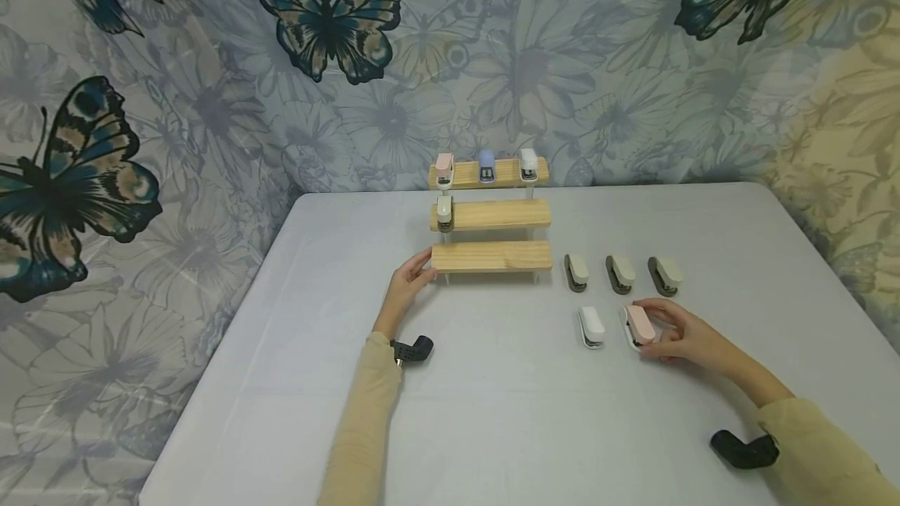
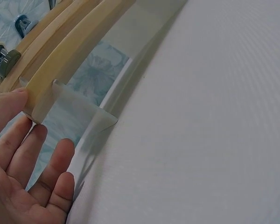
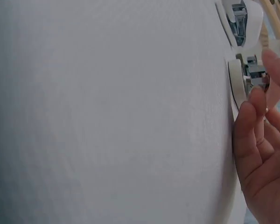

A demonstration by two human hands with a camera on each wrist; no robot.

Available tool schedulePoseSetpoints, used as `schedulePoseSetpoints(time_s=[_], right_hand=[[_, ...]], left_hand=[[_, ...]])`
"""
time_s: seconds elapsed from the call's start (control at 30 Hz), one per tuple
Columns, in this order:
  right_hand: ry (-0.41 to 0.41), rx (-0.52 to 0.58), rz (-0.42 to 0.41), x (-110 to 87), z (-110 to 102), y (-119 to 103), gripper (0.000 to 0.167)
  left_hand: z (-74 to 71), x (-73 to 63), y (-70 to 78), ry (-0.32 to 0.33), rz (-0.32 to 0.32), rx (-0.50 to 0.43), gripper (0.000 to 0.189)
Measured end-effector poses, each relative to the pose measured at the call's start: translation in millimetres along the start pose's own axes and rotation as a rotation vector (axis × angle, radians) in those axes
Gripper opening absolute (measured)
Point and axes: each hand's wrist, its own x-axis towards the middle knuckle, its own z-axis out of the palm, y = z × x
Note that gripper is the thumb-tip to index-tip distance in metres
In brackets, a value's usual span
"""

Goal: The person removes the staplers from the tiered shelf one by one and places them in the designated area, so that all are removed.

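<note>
My right hand (image 1: 685, 338) holds a pink stapler (image 1: 640, 325) on the white table, fingers and thumb at its sides. In the right wrist view, the fingers partly cover that stapler. The left hand (image 1: 408, 283) pinches the left end of the bottom plank of a three-tier wooden display stand (image 1: 492, 258); the left wrist view shows the thumb against the plank end. On the stand's top tier sit a pink stapler (image 1: 444, 168), a blue stapler (image 1: 487, 165) and a white stapler (image 1: 529, 164). A pale stapler with a dark base (image 1: 445, 212) occupies the middle tier's left end.
A white stapler (image 1: 591, 326) lies left of the held one. Behind are three pale staplers with dark bases: the left one (image 1: 576, 272), the middle one (image 1: 621, 273) and the right one (image 1: 665, 275). Patterned cloth (image 1: 520, 84) hangs behind the table (image 1: 492, 428).
</note>
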Motion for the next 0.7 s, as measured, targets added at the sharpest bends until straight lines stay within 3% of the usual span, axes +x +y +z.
schedulePoseSetpoints(time_s=[0.33, 0.5, 0.63, 0.7], right_hand=[[-0.007, -0.048, 0.033, 2.1, -1, -8, 0.067], [-0.024, -0.047, 0.025, 4.0, -2, -12, 0.068], [-0.042, -0.035, 0.021, 5.1, -4, -15, 0.067], [-0.055, -0.032, 0.024, 5.2, -5, -16, 0.066]], left_hand=[[-2.7, -0.3, 1.8, -0.019, -0.005, -0.011, 0.048], [-3.2, -4.3, 16.0, -0.037, -0.007, -0.02, 0.046], [-2.0, -6.9, 24.0, -0.055, 0.032, -0.027, 0.044], [-1.6, -4.2, 17.9, -0.058, 0.03, -0.031, 0.045]])
